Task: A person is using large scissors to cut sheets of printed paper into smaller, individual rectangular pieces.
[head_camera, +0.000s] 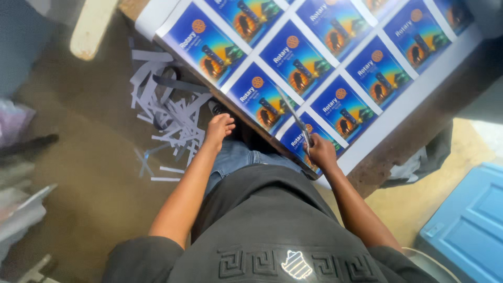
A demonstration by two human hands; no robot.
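Your right hand (pixel 320 152) grips scissors (pixel 296 119), blades pointing eleven o'clock over the printed sheet (pixel 419 89); left hand (pixel 219 128) pinches its edge, paper scraps (pixel 167 112) at ten o'clock.

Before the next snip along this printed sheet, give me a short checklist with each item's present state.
1. Right hand grips the scissors: ok.
2. Scissor blades lie on the white gap between blue prints of the printed sheet: ok.
3. Left hand steadies the sheet's near edge: cannot tell, it sits at the edge but contact is hidden.
4. Left fingers clear of the blades: ok, well apart.
5. Sheet lies flat on the table: ok where visible.
6. Paper strips on the floor kept away from the cut: ok.
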